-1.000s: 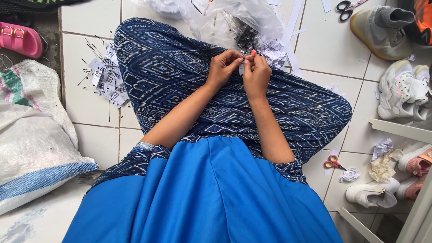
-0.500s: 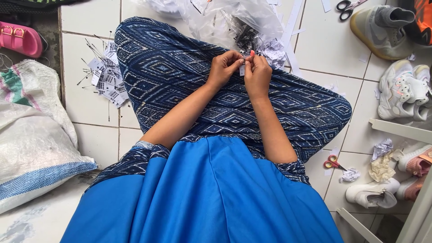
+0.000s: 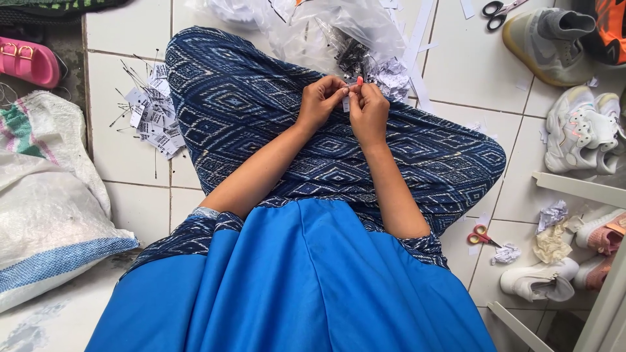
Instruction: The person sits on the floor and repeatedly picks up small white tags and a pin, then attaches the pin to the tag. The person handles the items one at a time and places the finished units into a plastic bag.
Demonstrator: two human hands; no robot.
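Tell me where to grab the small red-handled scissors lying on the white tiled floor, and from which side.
Take the small red-handled scissors by the red finger loops, the thickest part, coming from above since they lie flat on the white tiled floor. The loops point toward the patterned knee and the blades away, toward a crumpled paper scrap, so reaching from the knee side looks safest.

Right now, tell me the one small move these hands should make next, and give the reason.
Probably press the fingertips together a little more. The left hand and right hand meet over the patterned lap, pinching a small white tag with a pink-red tip showing above it. A pile of tags lies on the tiled floor to the left.
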